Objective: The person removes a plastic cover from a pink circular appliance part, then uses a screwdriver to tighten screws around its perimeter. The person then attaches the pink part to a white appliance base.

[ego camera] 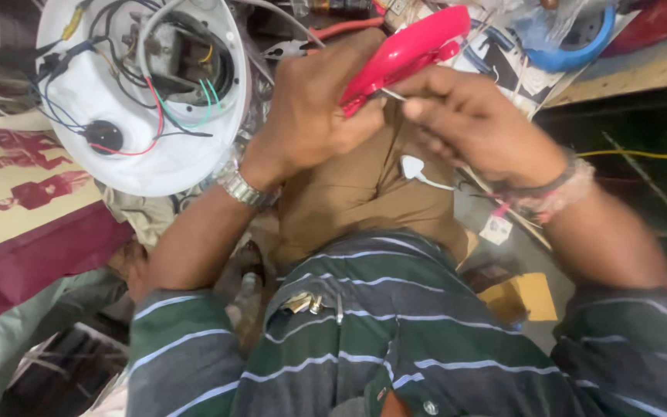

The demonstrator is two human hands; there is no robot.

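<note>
Striped shirt and brown trousers lie nearest, a small white plug (412, 167) resting on my lap. Above it, my left hand (314, 104) is wrapped tight around a red-handled tool (407, 52); my right hand (476, 123) pinches a thin wire (394, 94) at the tool's tip. Step in hand, as I judge it: working that wire end, probably stripping it. Next move calls for a steady grip and a careful pull. Beyond, on the bench, sits an opened white appliance base (144, 85) with exposed wiring.
</note>
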